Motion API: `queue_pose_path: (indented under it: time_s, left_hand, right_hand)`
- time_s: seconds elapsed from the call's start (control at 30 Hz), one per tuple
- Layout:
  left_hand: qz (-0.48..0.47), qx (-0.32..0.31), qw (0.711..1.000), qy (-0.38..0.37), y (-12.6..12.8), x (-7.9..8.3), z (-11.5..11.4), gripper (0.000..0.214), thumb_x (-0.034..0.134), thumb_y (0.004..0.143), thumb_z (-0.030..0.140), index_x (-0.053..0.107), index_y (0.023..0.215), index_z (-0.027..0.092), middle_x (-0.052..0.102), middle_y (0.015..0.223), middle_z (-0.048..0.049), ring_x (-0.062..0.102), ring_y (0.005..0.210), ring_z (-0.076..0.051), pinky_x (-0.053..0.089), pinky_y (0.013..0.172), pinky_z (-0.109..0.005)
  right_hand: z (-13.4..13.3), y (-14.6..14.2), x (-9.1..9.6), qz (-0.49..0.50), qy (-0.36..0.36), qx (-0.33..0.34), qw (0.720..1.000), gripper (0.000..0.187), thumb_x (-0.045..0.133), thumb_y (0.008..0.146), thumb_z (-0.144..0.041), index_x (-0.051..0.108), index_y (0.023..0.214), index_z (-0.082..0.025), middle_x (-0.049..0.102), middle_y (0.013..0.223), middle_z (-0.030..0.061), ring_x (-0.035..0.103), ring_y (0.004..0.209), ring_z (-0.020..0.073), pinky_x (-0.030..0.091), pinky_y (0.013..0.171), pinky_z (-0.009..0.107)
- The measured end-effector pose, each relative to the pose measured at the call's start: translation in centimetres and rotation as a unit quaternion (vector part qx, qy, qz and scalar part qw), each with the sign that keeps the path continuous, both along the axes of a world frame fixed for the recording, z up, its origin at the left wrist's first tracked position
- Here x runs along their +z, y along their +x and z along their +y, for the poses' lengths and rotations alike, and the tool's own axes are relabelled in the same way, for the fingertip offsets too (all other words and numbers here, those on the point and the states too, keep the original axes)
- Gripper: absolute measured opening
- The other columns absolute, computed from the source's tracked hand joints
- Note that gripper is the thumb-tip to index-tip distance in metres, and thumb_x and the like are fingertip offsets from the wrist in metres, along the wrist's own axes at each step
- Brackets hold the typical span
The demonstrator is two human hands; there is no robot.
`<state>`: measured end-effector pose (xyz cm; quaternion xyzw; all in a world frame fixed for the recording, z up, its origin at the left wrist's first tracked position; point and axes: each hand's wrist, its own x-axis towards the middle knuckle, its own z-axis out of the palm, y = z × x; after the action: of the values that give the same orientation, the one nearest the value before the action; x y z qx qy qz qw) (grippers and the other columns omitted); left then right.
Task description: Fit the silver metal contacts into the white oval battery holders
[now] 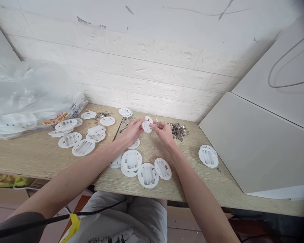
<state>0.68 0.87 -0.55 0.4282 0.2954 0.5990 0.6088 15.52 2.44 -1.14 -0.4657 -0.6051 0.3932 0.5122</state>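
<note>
Both my hands are raised over the middle of the wooden table (pixel 192 189). My left hand (pixel 133 129) grips a small round white plastic disc (pixel 147 124) by its left edge. My right hand (pixel 163 130) is closed at the disc's right edge, pinching it together with a thin brass-coloured pin (pixel 157 122) that sticks up between the fingers. Below my wrists lie several round white battery-holder discs (pixel 131 161). A heap of small metal parts (pixel 178 130) lies just right of my right hand.
More white discs (pixel 77 140) lie scattered at the left, and a stack of two discs (pixel 208 157) at the right. A large clear plastic bag (pixel 27 98) sits at far left. A grey panel (pixel 255 148) leans at the right. A white brick wall stands behind.
</note>
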Motion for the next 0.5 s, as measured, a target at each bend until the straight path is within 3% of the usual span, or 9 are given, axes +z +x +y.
queue_pose_path:
  time_s: [0.1,0.17,0.23,0.37,0.43,0.5]
  left_hand:
    - [0.098,0.014,0.993,0.061,-0.4,0.0,0.0,0.031,0.062,0.077,0.043,0.067,0.089,0.015,0.068,0.096,-0.0075,0.060,0.094,-0.019,0.046,0.086,-0.033]
    - [0.208,0.048,0.971,0.109,-0.8,0.0,0.1,0.029,0.061,0.077,0.040,0.067,0.093,0.016,0.068,0.098,-0.0078,0.060,0.094,-0.020,0.045,0.087,-0.034]
    - [0.342,0.105,0.916,0.181,-1.3,0.1,0.2,0.023,0.062,0.077,0.034,0.066,0.091,0.017,0.066,0.100,-0.0075,0.058,0.096,-0.021,0.043,0.090,-0.035]
    - [0.544,0.194,0.754,0.314,-2.2,0.0,0.3,0.013,0.058,0.081,0.027,0.064,0.087,0.018,0.062,0.098,-0.0077,0.054,0.096,-0.023,0.041,0.086,-0.036]
    - [0.581,0.205,0.710,0.340,-2.5,-0.1,0.3,0.012,0.055,0.084,0.027,0.062,0.089,0.018,0.062,0.094,-0.0075,0.055,0.090,-0.022,0.041,0.081,-0.034]
    - [0.594,0.218,0.687,0.357,-2.5,-0.1,0.3,0.012,0.053,0.086,0.027,0.060,0.090,0.018,0.061,0.091,-0.0069,0.055,0.087,-0.021,0.040,0.078,-0.032]
  right_hand:
    - [0.1,0.3,0.1,-0.002,0.011,-0.037,0.999,0.037,0.068,0.070,-0.041,0.066,0.092,-0.012,0.069,0.081,0.0062,0.060,0.067,0.0147,0.049,0.063,0.027]
    - [-0.1,0.6,0.3,-0.059,0.051,-0.069,0.995,0.034,0.064,0.075,-0.041,0.066,0.093,-0.012,0.068,0.078,0.0056,0.057,0.063,0.0141,0.048,0.061,0.027]
    - [-0.4,0.8,0.4,-0.158,0.134,-0.096,0.974,0.029,0.059,0.082,-0.040,0.066,0.093,-0.014,0.066,0.080,0.0059,0.055,0.064,0.0139,0.046,0.064,0.027]
    - [-1.3,0.8,0.2,-0.317,0.271,-0.082,0.905,0.027,0.048,0.092,-0.036,0.068,0.095,-0.017,0.065,0.091,0.0075,0.057,0.074,0.0144,0.044,0.071,0.026]
    - [-1.5,0.6,0.1,-0.345,0.289,-0.072,0.890,0.031,0.043,0.095,-0.036,0.068,0.098,-0.019,0.065,0.093,0.0080,0.057,0.076,0.0142,0.043,0.070,0.024]
    - [-1.6,0.6,0.0,-0.355,0.305,-0.073,0.881,0.034,0.040,0.096,-0.037,0.069,0.100,-0.020,0.065,0.092,0.0084,0.058,0.077,0.0141,0.043,0.070,0.024]
